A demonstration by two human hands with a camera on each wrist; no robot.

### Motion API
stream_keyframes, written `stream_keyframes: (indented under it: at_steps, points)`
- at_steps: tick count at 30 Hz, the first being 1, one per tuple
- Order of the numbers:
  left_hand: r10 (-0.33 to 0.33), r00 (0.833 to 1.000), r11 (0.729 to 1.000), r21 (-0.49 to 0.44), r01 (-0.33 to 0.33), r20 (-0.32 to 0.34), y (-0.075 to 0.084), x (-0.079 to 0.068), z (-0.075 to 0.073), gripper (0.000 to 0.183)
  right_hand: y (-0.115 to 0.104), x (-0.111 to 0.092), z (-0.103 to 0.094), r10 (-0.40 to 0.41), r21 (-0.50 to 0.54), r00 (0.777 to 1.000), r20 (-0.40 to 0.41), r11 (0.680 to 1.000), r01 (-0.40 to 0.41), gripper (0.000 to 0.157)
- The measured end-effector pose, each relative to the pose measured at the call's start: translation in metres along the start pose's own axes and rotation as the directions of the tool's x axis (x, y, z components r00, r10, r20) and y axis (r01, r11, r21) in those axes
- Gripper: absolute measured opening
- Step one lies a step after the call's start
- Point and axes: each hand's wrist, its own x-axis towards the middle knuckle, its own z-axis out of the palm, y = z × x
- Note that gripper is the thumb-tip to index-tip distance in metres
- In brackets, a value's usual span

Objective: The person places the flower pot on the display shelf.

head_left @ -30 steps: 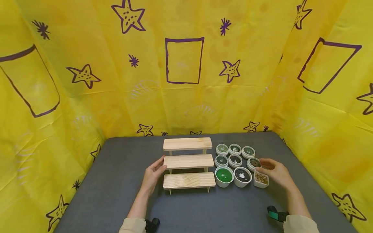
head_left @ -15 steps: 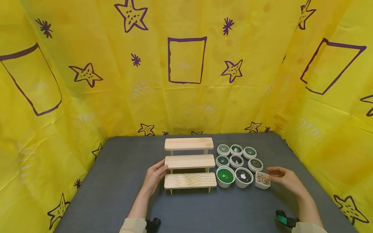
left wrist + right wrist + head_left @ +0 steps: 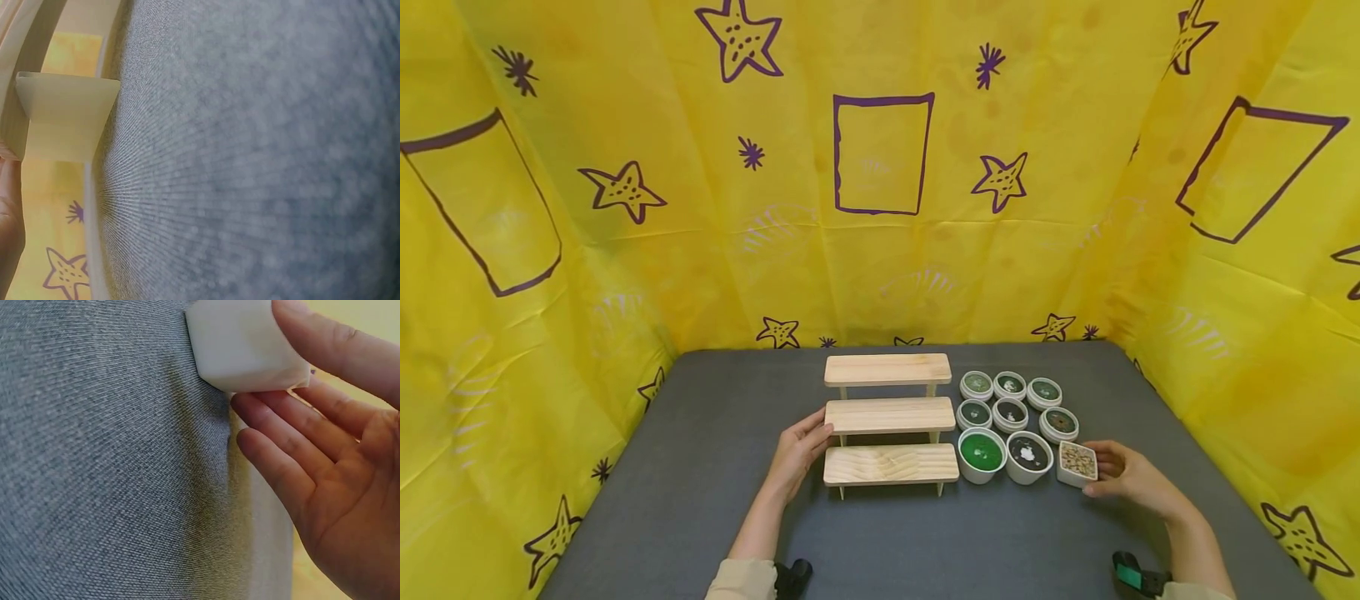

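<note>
In the head view my left hand touches the left end of the middle wooden shelf of a three-tier stand. Its thumb and forefinger lie at that end, and the left wrist view shows only part of the hand. The upper shelf stands behind, the lower shelf in front. My right hand holds a small white square pot filled with pale, pebble-like bits. In the right wrist view, thumb and fingers lie on different sides of the pot, which sits on the cloth.
Left of the square pot stand a white cup with dark contents and a white spot and a bright green cup. Several small round tubs with dark green contents, one of them a brown-topped tub, sit behind. Yellow cloth walls enclose the grey table.
My right hand has moved from beside the brown-topped tub, out to the right and nearer, then onto the square pot's right side. The left hand stays at the shelf end.
</note>
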Motion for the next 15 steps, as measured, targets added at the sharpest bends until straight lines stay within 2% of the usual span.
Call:
stream_keyframes:
  at_steps: [5,15]
  points:
    - [0.003,1.000,1.000,-0.005,-0.003,-0.008,-0.0012,0.0002,-0.0006,0.059,0.0017,-0.0003,0.0010,-0.027,0.010,1.000,-0.002,1.000,0.027,0.065]
    - [0.000,1.000,1.000,-0.016,0.000,-0.003,-0.0011,0.0013,-0.0004,0.058,-0.0001,-0.0008,0.0035,0.051,-0.052,0.997,-0.051,0.997,-0.054,0.064]
